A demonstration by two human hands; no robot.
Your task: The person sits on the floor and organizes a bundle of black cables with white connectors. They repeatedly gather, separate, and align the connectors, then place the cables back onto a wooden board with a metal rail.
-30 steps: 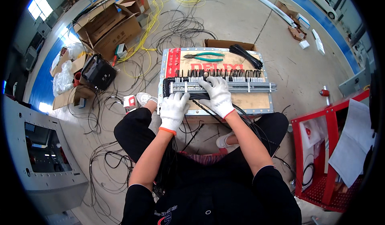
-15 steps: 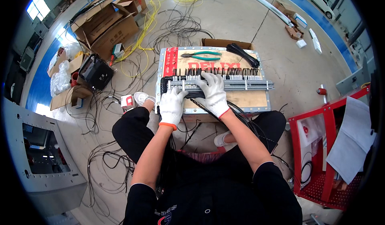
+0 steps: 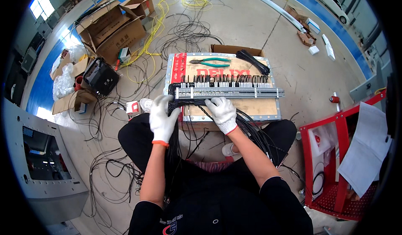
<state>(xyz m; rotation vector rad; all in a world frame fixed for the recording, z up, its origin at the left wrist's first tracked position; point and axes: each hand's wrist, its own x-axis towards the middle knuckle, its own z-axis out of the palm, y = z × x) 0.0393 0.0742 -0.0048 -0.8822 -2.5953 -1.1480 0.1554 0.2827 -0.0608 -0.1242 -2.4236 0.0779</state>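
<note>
A grey terminal block strip (image 3: 228,93) lies across a wooden-topped case, with white-marked black wires looping up along its far side. Black cables (image 3: 193,102) run along its near edge and bend toward me at the left end. My left hand (image 3: 162,119), in a white glove with an orange cuff, is at that bend, thumb spread from the fingers, with cables showing in the gap. In another white glove, my right hand (image 3: 222,113) has its curled fingers on the cables below the strip's middle; its palm side is hidden. More black cables (image 3: 255,130) trail under my right forearm.
Green-handled pliers (image 3: 211,62) and a bundle of black cable ties (image 3: 253,62) lie on the far part of the case (image 3: 251,109). Loose cables and cardboard boxes (image 3: 111,29) cover the floor at left. A red metal frame (image 3: 340,151) with papers stands at right.
My left hand has moved left and slightly nearer, off the strip to the cable bend. My right hand has come down from the strip onto the cables along its near edge.
</note>
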